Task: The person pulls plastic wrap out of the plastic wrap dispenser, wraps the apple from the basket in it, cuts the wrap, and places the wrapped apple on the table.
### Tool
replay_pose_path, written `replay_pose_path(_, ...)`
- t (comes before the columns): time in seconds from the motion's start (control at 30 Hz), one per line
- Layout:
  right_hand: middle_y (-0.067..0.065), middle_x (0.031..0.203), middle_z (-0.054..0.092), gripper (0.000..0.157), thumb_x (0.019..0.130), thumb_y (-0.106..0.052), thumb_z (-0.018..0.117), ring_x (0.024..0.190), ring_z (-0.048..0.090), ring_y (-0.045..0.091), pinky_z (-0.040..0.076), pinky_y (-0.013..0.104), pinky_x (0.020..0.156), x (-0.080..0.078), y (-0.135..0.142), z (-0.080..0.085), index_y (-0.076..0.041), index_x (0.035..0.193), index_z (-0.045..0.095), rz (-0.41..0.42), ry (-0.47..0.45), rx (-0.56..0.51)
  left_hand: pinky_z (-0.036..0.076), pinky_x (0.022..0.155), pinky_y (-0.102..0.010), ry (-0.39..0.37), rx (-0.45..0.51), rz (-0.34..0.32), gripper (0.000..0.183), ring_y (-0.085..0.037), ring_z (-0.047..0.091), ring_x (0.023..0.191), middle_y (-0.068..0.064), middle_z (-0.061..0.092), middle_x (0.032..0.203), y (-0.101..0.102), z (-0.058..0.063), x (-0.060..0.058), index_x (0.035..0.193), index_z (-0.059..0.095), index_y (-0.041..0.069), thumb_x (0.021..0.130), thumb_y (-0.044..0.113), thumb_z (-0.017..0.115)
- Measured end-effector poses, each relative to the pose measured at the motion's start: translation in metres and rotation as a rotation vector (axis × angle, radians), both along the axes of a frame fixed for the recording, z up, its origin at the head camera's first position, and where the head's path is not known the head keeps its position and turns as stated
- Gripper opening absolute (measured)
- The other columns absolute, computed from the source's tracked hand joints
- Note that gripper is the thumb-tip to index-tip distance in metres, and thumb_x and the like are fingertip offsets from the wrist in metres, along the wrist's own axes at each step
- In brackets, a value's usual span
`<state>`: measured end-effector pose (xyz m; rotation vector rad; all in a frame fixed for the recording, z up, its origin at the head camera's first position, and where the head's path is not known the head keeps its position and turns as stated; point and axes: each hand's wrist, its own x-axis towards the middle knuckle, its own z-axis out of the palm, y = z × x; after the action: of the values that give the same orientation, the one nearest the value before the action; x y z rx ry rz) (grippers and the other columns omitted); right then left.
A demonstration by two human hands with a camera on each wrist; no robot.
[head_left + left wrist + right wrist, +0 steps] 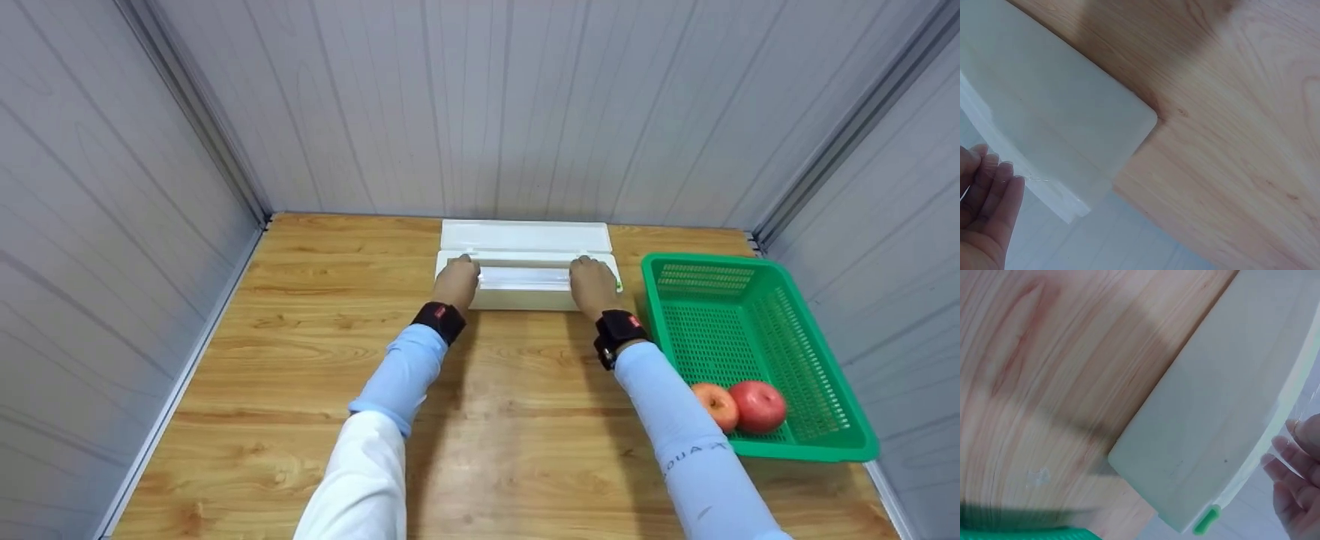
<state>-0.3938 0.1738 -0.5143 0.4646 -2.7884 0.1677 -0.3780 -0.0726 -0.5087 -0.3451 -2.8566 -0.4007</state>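
A white cling film dispenser (525, 301) lies near the back wall, its lid (526, 236) swung open to the rear. Clear cling film (523, 278) shows across its opening. At the box's left end, my left hand (456, 282) pinches the film's edge between thumb and fingertips; crinkled film shows at those fingertips (1004, 166) in the left wrist view. Toward the right end, my right hand (592, 285) pinches the film too, with faint clear streaks beside its thumb in the right wrist view. A small green slider (1206, 520) sits at the box's right end.
To the right stands a green plastic basket (831, 352) holding two apples, one orange-red (718, 407) and one darker red (757, 406). Pale panel walls (495, 112) close off the back and both sides of the wooden table (300, 375).
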Motion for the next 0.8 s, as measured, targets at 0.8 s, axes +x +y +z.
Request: replay_pose_path(0.8,0.023,0.075,0.059,0.015,0.093,-0.003,0.042,0.067,0.063,0.038,0.052,0.045,0.055,0.0033,0.0053,0.0066,0.009,0.092,0.05,0.036,-0.055,-0.187,0.056,0.072,-0.037,0.024,0.024,0.022,0.018,-0.027,0.065,0.074,-0.017,0.053,0.101,0.0072,0.0095,0.0058,0.103,0.054,-0.006,0.09,0.007,0.055)
